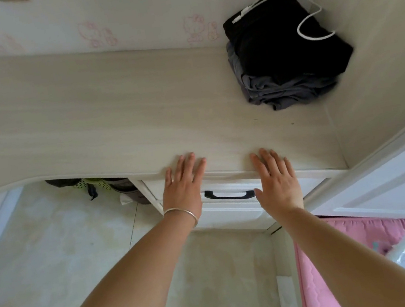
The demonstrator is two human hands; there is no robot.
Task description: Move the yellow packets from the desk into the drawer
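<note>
My left hand (183, 183) lies flat, fingers spread, over the front edge of the pale wooden desk (89, 124), with a silver bangle on the wrist. My right hand (276, 178) is flat and spread in the same way a little to the right. Between and below the hands is a white drawer (231, 203) with a black handle (229, 195), and it looks pushed in. No yellow packets are visible on the desk or anywhere in view. Neither hand holds anything.
A folded pile of black and grey clothes (287, 56) with a white cable (308, 25) sits at the desk's back right corner. Shoes (102, 185) lie under the desk. A white door (398, 174) and pink bedding (374, 258) are at the right.
</note>
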